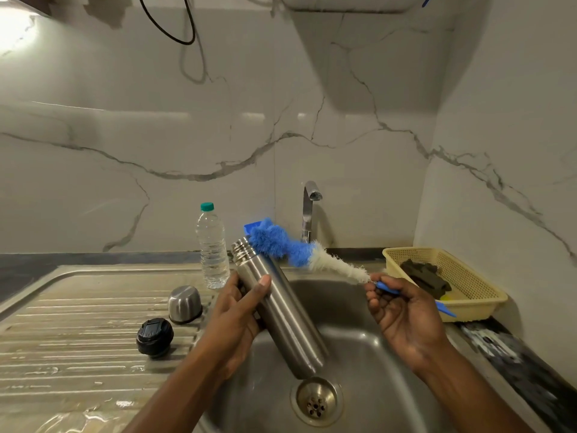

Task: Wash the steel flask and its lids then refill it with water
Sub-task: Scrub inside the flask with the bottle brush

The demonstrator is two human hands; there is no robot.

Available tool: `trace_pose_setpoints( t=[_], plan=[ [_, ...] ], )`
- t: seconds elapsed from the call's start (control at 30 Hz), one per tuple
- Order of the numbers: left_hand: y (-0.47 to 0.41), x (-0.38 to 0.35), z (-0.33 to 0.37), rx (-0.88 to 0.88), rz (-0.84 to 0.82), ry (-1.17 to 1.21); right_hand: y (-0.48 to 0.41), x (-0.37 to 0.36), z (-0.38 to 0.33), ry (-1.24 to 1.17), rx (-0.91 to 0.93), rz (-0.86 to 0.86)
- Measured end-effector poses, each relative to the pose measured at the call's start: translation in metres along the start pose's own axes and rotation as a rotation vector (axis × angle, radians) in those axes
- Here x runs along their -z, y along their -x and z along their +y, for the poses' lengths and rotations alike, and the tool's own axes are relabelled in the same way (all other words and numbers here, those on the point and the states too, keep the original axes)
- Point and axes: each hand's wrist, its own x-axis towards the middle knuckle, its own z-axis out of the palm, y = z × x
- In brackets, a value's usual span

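left hand [240, 310] wraps the flask [281, 310], tilted over the sink [359, 354] so its mouth meets the bottle brush [299, 251]; right hand [396, 307] fingers pinch the brush's handle.

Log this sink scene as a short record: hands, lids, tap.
left hand: grips steel flask, tilted over sink
right hand: pinches bottle brush handle, bristles near flask mouth
lids: steel cap and black stopper on draining board, apart
tap: no water visible
nearby: plastic bottle, yellow basket
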Motion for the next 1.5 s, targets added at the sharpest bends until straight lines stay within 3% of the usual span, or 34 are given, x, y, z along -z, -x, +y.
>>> trace_pose_setpoints(
  t=[0.43,0.57,0.77,0.97,1.17,1.37,1.5],
  plan=[
    [-0.001,0.001,0.001,0.065,-0.048,0.067,-0.001,-0.002,0.005,-0.029,-0.072,-0.005],
    [-0.003,0.005,0.005,0.022,-0.021,0.114,0.000,0.001,-0.005,0.027,0.001,0.025],
    [-0.002,0.000,0.006,0.041,0.009,0.142,-0.002,0.000,0.003,0.039,-0.035,-0.008],
    [-0.005,0.006,0.018,-0.030,0.092,0.240,-0.002,0.013,-0.013,0.145,0.064,0.076],
    [-0.004,0.003,0.018,-0.028,0.161,0.305,-0.002,0.006,0.001,0.169,-0.008,0.012],
    [-0.010,0.008,0.026,-0.077,0.292,0.328,-0.002,0.015,-0.025,0.207,0.116,0.097],
    [-0.012,0.009,0.024,-0.086,0.319,0.351,-0.002,0.010,-0.007,0.224,0.057,0.043]
  ],
)
